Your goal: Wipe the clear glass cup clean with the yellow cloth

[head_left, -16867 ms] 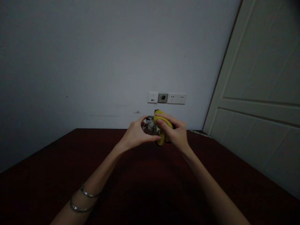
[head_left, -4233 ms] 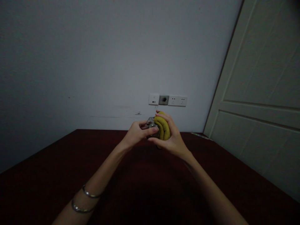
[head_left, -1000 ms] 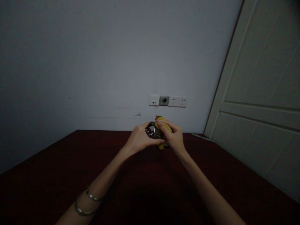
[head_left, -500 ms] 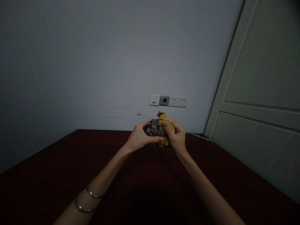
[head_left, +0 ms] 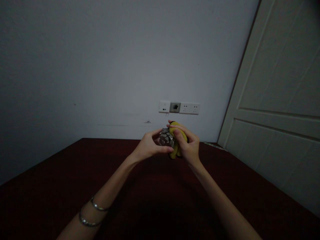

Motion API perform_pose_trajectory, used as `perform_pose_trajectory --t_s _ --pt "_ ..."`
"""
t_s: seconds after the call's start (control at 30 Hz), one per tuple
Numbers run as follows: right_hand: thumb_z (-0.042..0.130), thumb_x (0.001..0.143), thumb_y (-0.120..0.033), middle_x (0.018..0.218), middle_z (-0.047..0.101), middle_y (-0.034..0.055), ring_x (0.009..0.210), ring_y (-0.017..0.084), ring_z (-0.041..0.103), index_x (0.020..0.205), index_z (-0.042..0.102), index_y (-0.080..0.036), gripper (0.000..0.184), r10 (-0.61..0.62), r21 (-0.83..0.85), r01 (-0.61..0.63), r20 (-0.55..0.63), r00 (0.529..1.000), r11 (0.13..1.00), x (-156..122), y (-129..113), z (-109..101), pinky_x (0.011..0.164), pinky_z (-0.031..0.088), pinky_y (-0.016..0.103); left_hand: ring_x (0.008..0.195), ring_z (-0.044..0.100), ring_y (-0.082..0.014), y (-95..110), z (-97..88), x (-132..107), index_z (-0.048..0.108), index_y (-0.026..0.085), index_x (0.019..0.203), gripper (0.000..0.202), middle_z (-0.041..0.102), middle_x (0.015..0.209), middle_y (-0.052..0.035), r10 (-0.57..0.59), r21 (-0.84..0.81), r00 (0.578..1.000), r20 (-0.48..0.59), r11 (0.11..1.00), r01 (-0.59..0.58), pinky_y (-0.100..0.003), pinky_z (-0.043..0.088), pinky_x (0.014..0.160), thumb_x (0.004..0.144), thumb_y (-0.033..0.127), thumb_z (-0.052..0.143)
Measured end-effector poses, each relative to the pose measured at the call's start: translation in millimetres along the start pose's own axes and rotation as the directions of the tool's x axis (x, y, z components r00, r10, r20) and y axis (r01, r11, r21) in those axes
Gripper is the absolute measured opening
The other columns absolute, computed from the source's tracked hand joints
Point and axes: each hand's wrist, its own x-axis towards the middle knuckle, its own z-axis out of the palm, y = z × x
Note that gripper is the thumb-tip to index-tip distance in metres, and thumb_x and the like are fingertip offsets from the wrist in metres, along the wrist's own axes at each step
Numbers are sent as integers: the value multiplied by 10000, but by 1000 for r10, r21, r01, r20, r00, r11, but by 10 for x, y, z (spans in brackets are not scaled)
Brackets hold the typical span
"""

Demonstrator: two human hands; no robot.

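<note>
Above the table my left hand (head_left: 149, 146) grips a clear faceted glass object (head_left: 166, 138), rounded in shape, with the thumb along its lower side and the fingers behind its top. I cannot tell its exact kind. A yellow cloth (head_left: 175, 152) with a dark edge is bunched in my right hand (head_left: 189, 143), whose fingers are wrapped round it. The cloth presses against the right side of the glass object and hides part of it.
The dark red table (head_left: 100, 166) reaches back to a pale wall (head_left: 112, 66). Sockets and a switch (head_left: 179, 107) are set in the wall just above my hands. A panelled white door (head_left: 275, 100) stands on the right, with a thin pale strip (head_left: 213, 146) near the table's back right corner.
The glass object has turned slightly in my left hand, and its facets show differently. My right hand has shifted a little to the right and down with the cloth.
</note>
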Motion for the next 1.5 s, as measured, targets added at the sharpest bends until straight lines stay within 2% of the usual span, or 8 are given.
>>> perform_pose_trajectory --t_s 0.17,0.33,0.53,0.7,0.9,1.1,1.33,1.5 --pt "645 736 -518 1231 584 79 1165 255 530 1115 601 -269 456 -81 -43 93 231 970 995 6 9 -88 990 416 455 759 629 -174 -11 -58 17 650 120 928 473 692 885 -70 -86 -9 996 -30 996 86 -308 510 706 562 396 766" --pt "814 575 -365 1356 431 109 1288 285 390 1271 447 -279 791 -209 -206 308 396 894 929 8 -26 -101 1057 335 493 646 603 -147 -7 -52 21 652 127 807 411 674 744 -44 -161 -43 984 -77 986 158 -273 491 621 586 464 728" --pt "777 634 -306 1318 467 95 1254 264 428 1241 467 -281 682 -171 -220 253 336 926 942 -9 -27 -56 1051 353 484 688 607 -154 -57 -131 37 641 126 850 543 672 803 -64 -122 56 993 -5 991 122 -265 481 630 600 607 682" --pt "788 613 -319 1286 511 80 1208 247 482 1184 518 -258 635 -53 -146 91 247 967 985 -22 17 -57 1048 376 441 925 628 -231 -47 -211 -8 479 168 1238 818 633 1094 -125 -82 95 968 237 994 60 -323 506 754 554 513 767" --pt "779 602 -365 1115 618 54 987 211 616 1160 527 -235 626 158 -7 -160 191 969 987 -10 -10 15 896 509 376 1063 582 -291 -28 -179 -30 314 201 1385 1022 613 1141 -127 42 493 998 42 868 -58 -426 465 888 514 372 822" --pt "565 809 -470 1181 599 66 1099 224 563 1182 514 -264 429 144 -6 -147 219 965 989 -18 -8 39 968 447 424 939 628 -278 -49 -190 -16 478 141 1264 876 675 955 -94 109 631 994 -4 772 -82 -377 498 797 505 423 811" --pt "556 842 -322 1391 445 46 1293 246 399 1059 625 -279 232 -176 -148 227 296 939 963 -79 -37 30 1069 314 481 858 647 -221 -102 -157 -23 464 132 1259 771 675 987 -81 161 634 987 -4 763 -122 -333 512 759 591 380 760" --pt "513 873 -330 1161 636 32 1158 209 540 935 668 -276 176 -20 88 14 61 998 996 -25 57 75 1015 389 428 1143 546 -291 -133 -150 -15 415 124 1313 995 553 1270 -169 318 684 945 79 673 -283 -406 431 976 477 484 816"
